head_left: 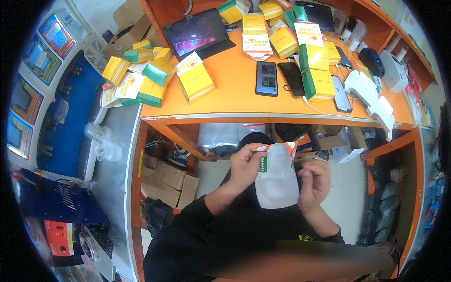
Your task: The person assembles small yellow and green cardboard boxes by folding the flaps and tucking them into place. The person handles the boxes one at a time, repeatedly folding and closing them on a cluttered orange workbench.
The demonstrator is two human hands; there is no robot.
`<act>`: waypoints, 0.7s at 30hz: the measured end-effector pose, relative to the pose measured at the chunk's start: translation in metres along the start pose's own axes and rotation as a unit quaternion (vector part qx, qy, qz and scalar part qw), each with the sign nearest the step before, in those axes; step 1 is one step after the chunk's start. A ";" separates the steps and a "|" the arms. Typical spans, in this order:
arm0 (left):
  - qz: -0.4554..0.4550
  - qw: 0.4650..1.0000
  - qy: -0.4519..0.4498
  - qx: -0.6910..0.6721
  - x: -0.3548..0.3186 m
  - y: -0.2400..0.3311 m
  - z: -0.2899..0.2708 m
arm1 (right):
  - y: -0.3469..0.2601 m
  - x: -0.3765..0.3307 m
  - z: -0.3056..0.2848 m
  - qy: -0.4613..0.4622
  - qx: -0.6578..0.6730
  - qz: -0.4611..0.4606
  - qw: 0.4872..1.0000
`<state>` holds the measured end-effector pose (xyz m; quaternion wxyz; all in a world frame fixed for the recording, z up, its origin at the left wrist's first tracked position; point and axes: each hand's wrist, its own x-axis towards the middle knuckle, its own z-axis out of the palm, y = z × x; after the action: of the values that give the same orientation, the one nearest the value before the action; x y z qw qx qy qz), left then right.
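In front of my lap, my left hand (247, 164) grips a partly folded paper food carton (277, 185) by its left side, thumb over the edge. The carton's plain white inside faces up, and strips of orange and green print show at its top and left side. At the carton's right edge is my right hand (314, 183), its fingers curled in toward the thumb. Whether anything is between those fingertips, and whether they touch the carton, I cannot make out.
Ahead stands an orange desk (225, 101) with a tablet (197, 35), a black phone (266, 78) and several phones nearby. Yellow, green and white cartons (196, 77) are heaped left and right on it. Flattened brown cardboard (164, 178) lies below; a metal counter (115, 188) runs along my left.
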<state>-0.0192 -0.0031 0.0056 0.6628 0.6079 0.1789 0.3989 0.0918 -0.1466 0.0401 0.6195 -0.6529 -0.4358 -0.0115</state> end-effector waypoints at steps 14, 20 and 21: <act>0.138 0.944 -0.286 0.087 0.026 0.015 -0.029 | 0.026 0.025 -0.021 -0.101 -0.193 -0.186 0.958; -0.003 0.914 -0.347 -0.209 0.026 0.014 -0.024 | 0.040 0.030 -0.034 0.249 0.060 0.199 0.946; -0.021 0.932 -0.326 -0.160 0.020 0.013 -0.021 | 0.042 0.029 -0.027 0.212 0.019 0.187 0.959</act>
<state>-0.0260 0.0252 0.0184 0.7813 0.5867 -0.0998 0.1881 0.1488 -0.1467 0.0291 0.7009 -0.6936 -0.1643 -0.0253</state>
